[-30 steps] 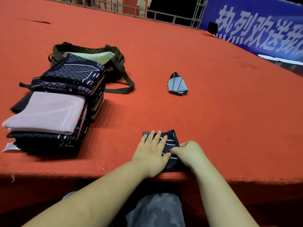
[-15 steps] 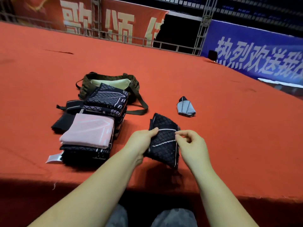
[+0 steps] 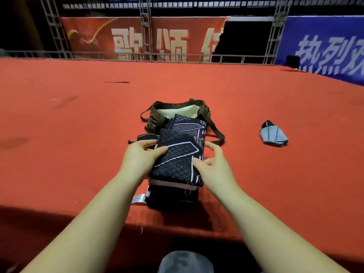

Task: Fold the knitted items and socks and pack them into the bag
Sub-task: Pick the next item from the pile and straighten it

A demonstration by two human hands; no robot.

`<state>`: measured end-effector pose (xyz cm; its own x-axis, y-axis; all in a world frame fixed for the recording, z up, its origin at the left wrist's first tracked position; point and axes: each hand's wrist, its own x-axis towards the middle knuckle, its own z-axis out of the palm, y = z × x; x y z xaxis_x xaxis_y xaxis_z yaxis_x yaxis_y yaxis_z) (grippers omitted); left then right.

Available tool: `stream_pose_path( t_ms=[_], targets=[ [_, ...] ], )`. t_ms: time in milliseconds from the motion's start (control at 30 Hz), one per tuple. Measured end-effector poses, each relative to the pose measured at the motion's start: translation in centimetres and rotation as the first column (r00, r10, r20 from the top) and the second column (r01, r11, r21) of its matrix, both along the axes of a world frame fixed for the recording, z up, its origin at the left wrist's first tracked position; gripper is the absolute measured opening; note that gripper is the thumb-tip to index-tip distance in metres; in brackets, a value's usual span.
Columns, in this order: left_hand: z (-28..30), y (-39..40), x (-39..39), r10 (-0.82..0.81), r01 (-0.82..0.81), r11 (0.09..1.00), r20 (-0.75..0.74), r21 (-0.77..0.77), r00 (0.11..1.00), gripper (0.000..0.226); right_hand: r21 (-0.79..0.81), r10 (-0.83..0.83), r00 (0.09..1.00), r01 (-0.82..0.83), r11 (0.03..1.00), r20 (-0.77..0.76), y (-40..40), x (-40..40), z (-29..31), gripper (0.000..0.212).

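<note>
Near the frame's centre, in the head view, both hands pinch a folded dark knitted piece (image 3: 178, 160) over the stack (image 3: 173, 194) of folded items: the left hand (image 3: 140, 157) grips its left edge, the right hand (image 3: 211, 166) its right edge, fingers curled. To land it well, keep the corners level, square it to the stack, then let go. Above the stack, the olive bag (image 3: 157, 111) lies open; only pale lining shows inside. A folded grey sock (image 3: 274, 135) lies apart at centre right.

Event stage — red carpet (image 3: 78, 119), banners (image 3: 145, 38), trusses (image 3: 276, 34)
</note>
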<state>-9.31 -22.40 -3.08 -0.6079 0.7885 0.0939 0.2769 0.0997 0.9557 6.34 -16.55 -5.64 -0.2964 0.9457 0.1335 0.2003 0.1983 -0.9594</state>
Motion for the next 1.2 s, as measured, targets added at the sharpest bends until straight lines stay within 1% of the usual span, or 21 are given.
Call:
stream_pose_path(
  t_ms=[67, 100, 133, 167, 267, 333, 400, 467, 533, 567, 600, 633, 667, 733, 800, 833, 900, 967, 1100, 1133, 1200],
  targets=[
    [-1.2, -0.2, -1.0, 0.020, -0.020, 0.999, -0.003, -0.026, 1.000, 0.031, 0.161, 0.003, 0.991, -0.025, 0.987, 0.132, -0.6, -1.0, -0.8, 0.044],
    [-1.7, -0.3, -1.2, 0.019, -0.018, 0.999, 0.021, -0.033, 1.000, 0.035, 0.209, -0.001, 0.979, -0.042, 0.977, 0.203, -0.7, -1.2, -1.0, 0.045],
    [-2.3, -0.2, -1.5, 0.016, -0.015, 0.999, 0.020, -0.036, 1.000, 0.033, 0.249, -0.012, 0.962, -0.059, 0.967, 0.273, -0.7, -1.5, -1.3, 0.045],
    [-2.8, -0.2, -1.7, 0.012, -0.013, 0.999, -0.020, -0.035, 1.000, 0.027, 0.277, -0.022, 0.942, -0.076, 0.958, 0.335, -0.7, -1.7, -1.5, 0.044],
    [-3.7, 0.0, -1.9, -0.025, 0.004, 0.997, -0.281, -0.074, 0.960, 0.019, 0.336, -0.050, 0.890, -0.119, 0.934, 0.453, -0.3, -2.0, -2.1, 0.044],
    [-4.1, 0.0, -2.0, -0.102, 0.046, 0.990, -0.443, -0.133, 0.891, 0.025, 0.356, -0.073, 0.835, -0.152, 0.922, 0.545, -0.2, -2.0, -2.3, 0.045],
    [-4.8, 0.1, -2.3, -0.193, 0.064, 0.973, -0.624, -0.222, 0.758, 0.042, 0.370, -0.120, 0.743, -0.181, 0.911, 0.659, -0.1, -2.0, -2.4, 0.045],
    [-5.3, 0.3, -2.7, -0.244, 0.014, 0.954, -0.745, -0.301, 0.621, 0.049, 0.442, -0.226, 0.652, -0.186, 0.878, 0.724, -0.1, -2.0, -2.5, 0.043],
    [-5.4, 0.4, -3.1, -0.300, -0.055, 0.921, -0.792, -0.386, 0.531, 0.053, 0.592, -0.361, 0.623, -0.207, 0.779, 0.694, 0.0, -1.9, -2.8, 0.041],
    [-5.5, 0.4, -3.2, -0.340, -0.071, 0.900, -0.797, -0.429, 0.500, 0.061, 0.658, -0.402, 0.635, -0.231, 0.717, 0.660, 0.1, -1.9, -3.0, 0.042],
    [-5.6, 0.4, -3.3, -0.385, -0.076, 0.876, -0.787, -0.476, 0.482, 0.067, 0.695, -0.408, 0.648, -0.270, 0.666, 0.643, 0.4, -1.8, -3.2, 0.043],
    [-5.7, 0.4, -3.4, -0.426, -0.067, 0.855, -0.771, -0.514, 0.474, 0.067, 0.708, -0.388, 0.657, -0.328, 0.626, 0.647, 0.6, -1.8, -3.3, 0.045],
    [-5.7, 0.4, -3.6, -0.466, -0.053, 0.830, -0.742, -0.556, 0.482, 0.064, 0.675, -0.333, 0.647, -0.395, 0.624, 0.686, 0.9, -1.9, -3.4, 0.049],
    [-5.7, 0.4, -4.0, -0.523, -0.020, 0.779, -0.667, -0.627, 0.531, 0.062, 0.531, -0.202, 0.567, -0.505, 0.680, 0.798, 1.1, -1.9, -3.1, 0.070],
    [-5.7, 0.6, -4.3, -0.558, -0.008, 0.733, -0.608, -0.680, 0.564, 0.064, 0.390, -0.097, 0.484, -0.553, 0.736, 0.870, 1.4, -1.6, -3.4, 0.090],
    [-5.6, 0.7, -4.3, -0.570, -0.006, 0.717, -0.592, -0.697, 0.570, 0.064, 0.347, -0.063, 0.464, -0.559, 0.753, 0.884, 1.5, -1.5, -3.7, 0.093],
    [-5.4, 1.0, -4.2, -0.593, -0.019, 0.686, -0.574, -0.728, 0.565, 0.065, 0.294, -0.007, 0.466, -0.546, 0.784, 0.885, 1.6, -1.4, -3.7, 0.085],
    [-5.2, 1.1, -4.0, -0.609, -0.043, 0.665, -0.575, -0.745, 0.545, 0.065, 0.238, 0.044, 0.454, -0.545, 0.804, 0.890, 1.6, -1.3, -3.6, 0.067],
    [-4.8, 1.1, -3.6, -0.637, -0.091, 0.643, -0.598, -0.760, 0.487, 0.066, 0.191, 0.094, 0.440, -0.561, 0.805, 0.893, 1.7, -1.1, -3.1, 0.064],
    [-4.3, 1.1, -3.4, -0.646, -0.129, 0.638, -0.618, -0.759, 0.448, 0.066, 0.190, 0.104, 0.447, -0.565, 0.803, 0.889, 1.7, -1.0, -2.8, 0.064],
    [-2.7, 1.0, -2.9, -0.643, -0.229, 0.664, -0.700, -0.712, 0.311, 0.067, 0.223, 0.111, 0.487, -0.576, 0.787, 0.866, 2.0, -0.3, -2.0, 0.063]
  ],
)
